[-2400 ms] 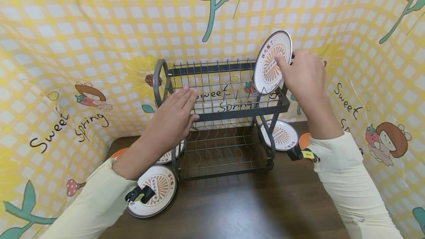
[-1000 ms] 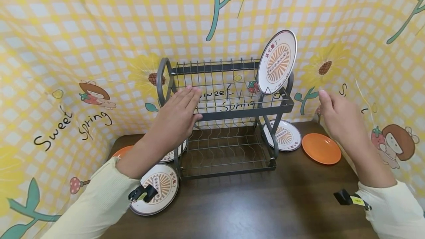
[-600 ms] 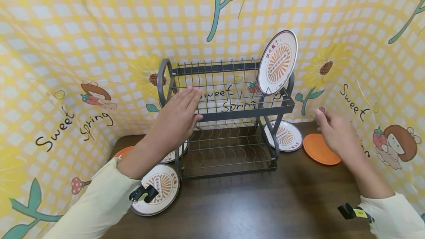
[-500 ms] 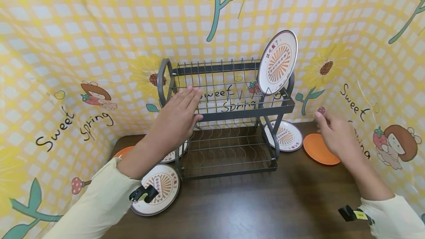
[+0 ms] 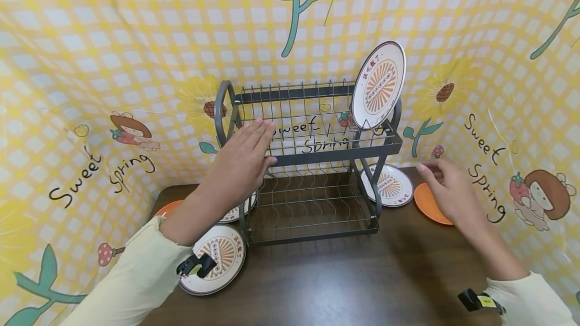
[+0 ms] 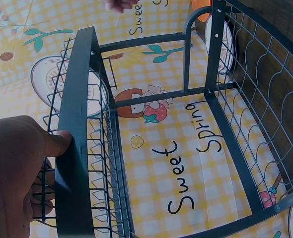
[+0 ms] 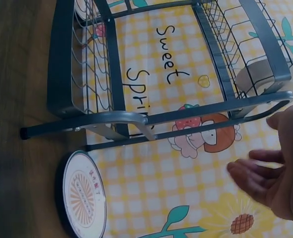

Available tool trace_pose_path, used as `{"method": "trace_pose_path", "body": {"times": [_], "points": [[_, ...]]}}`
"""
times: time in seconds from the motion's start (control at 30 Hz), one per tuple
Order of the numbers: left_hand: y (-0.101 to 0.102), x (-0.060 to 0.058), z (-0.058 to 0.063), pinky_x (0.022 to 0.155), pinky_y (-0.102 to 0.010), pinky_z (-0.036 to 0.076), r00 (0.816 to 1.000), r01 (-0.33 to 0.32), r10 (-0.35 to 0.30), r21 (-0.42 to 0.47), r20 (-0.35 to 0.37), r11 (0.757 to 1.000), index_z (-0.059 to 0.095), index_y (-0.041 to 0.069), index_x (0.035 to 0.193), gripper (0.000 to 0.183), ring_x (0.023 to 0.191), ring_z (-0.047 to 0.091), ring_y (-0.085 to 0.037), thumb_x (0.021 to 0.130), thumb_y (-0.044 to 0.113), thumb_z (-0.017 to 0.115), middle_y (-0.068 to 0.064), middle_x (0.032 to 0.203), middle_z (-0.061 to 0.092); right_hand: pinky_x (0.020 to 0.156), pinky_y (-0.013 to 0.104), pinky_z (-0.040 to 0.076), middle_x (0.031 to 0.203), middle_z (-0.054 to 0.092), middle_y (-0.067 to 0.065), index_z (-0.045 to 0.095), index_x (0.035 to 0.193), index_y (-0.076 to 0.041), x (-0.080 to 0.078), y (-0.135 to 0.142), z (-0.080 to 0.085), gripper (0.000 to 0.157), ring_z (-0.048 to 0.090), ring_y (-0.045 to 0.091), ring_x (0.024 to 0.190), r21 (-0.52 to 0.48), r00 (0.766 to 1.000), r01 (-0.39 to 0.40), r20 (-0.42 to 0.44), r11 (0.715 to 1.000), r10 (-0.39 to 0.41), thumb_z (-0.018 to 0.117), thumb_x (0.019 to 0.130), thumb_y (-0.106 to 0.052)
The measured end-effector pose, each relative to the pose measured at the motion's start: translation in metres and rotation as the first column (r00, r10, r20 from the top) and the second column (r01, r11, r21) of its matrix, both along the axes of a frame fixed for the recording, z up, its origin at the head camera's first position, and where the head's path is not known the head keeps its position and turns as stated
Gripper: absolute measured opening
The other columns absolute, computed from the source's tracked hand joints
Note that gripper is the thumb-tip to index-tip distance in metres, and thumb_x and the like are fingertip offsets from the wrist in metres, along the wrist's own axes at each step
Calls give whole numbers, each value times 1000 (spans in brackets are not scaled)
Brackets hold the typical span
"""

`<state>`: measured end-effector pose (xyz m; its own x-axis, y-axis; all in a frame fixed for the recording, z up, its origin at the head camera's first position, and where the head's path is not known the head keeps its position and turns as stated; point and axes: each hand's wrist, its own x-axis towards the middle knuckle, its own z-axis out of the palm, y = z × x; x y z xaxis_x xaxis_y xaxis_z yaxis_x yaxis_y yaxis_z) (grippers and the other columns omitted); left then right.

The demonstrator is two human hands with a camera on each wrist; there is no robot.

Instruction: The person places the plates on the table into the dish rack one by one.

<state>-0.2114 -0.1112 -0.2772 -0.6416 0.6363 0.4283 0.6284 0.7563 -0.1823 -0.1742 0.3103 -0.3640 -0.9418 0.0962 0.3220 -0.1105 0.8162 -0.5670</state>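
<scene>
A dark grey two-tier dish rack (image 5: 333, 155) stands on the table. My left hand (image 5: 242, 155) holds the upper tier's front rail near its left end; in the left wrist view the thumb lies on the rail and the fingers are behind it among the wires. A white patterned plate (image 5: 379, 84) leans on edge in the right end of the upper tier. My right hand (image 5: 453, 190) hangs in the air right of the rack, fingers loosely bent and holding nothing. It partly covers an orange plate (image 5: 430, 202). Left of that plate lies another white plate (image 5: 391, 185), partly behind the rack's leg.
On the left, a white plate (image 5: 222, 250) lies in front of another white plate (image 5: 233, 213), both partly covered by my arm or the rack. An orange dish (image 5: 168, 208) shows behind my left forearm. Checked cloth walls (image 5: 181, 24) surround the brown table (image 5: 317, 275).
My right hand let go of the plate standing in the upper tier, drew back right, then came down and left over the orange plate. My left hand stays on the rack.
</scene>
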Motion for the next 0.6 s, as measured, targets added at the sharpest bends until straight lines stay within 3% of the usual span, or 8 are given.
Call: {"method": "trace_pose_path", "body": {"times": [0.1, 0.17, 0.23, 0.33, 0.43, 0.53, 0.6], "points": [[0, 0, 0, 120, -45, 24, 1000, 4, -4, 7, -9, 1000, 33, -3, 147, 61, 144, 29, -33, 99, 28, 53, -21, 151, 36, 88, 54, 50, 117, 60, 12, 55, 127, -7, 1, -10, 4, 50, 60, 32, 105, -3, 997, -20, -79, 1000, 20, 51, 97, -47], [0, 1, -1, 120, -45, 24, 1000, 5, -5, 15, -13, 1000, 34, -4, 147, 61, 144, 30, -34, 99, 28, 54, -21, 151, 37, 92, 39, 52, 118, 60, 9, 55, 130, -10, 0, -17, 7, 46, 61, 29, 106, 10, 982, -47, -184, 999, 48, 59, 95, -39], [-1, 1, -1, 120, -45, 24, 1000, 4, -4, 20, -15, 1000, 34, -4, 146, 61, 143, 30, -34, 98, 27, 55, -21, 151, 37, 93, 21, 51, 119, 62, 8, 56, 133, -13, -3, -24, 11, 46, 64, 28, 104, 43, 943, -80, -321, 996, 89, 68, 91, -27], [-1, 1, -1, 120, -45, 24, 1000, 1, -1, 24, -15, 1000, 34, -3, 147, 61, 143, 30, -34, 98, 27, 55, -21, 151, 37, 90, 0, 39, 126, 64, 7, 57, 135, -16, -10, -34, 16, 58, 66, 27, 103, 115, 845, -107, -513, 988, 152, 77, 80, -10], [-2, 1, -2, 121, -44, 21, 1000, 6, -6, 32, -11, 999, 32, -3, 147, 62, 144, 28, -33, 99, 27, 54, -21, 152, 35, 99, 8, 42, 134, 60, 5, 59, 134, -15, -17, -43, 23, 61, 65, 27, 109, 167, 779, -116, -596, 979, 194, 79, 77, -5], [-4, 0, -3, 122, -44, 18, 999, 46, -45, 57, -16, 997, 30, -3, 148, 63, 146, 24, -33, 98, 24, 56, -21, 153, 32, 105, 19, 43, 136, 58, 3, 60, 132, -13, -23, -51, 26, 58, 61, 25, 118, 180, 758, -128, -616, 975, 213, 78, 78, -7], [-5, 0, -5, 122, -44, 17, 995, 97, -95, 83, -32, 992, 27, -4, 149, 65, 146, 23, -33, 97, 20, 58, -21, 154, 30, 106, 20, 42, 134, 59, 4, 61, 130, -11, -26, -55, 26, 55, 59, 25, 121, 164, 748, -142, -628, 976, 214, 76, 78, -6]]}}
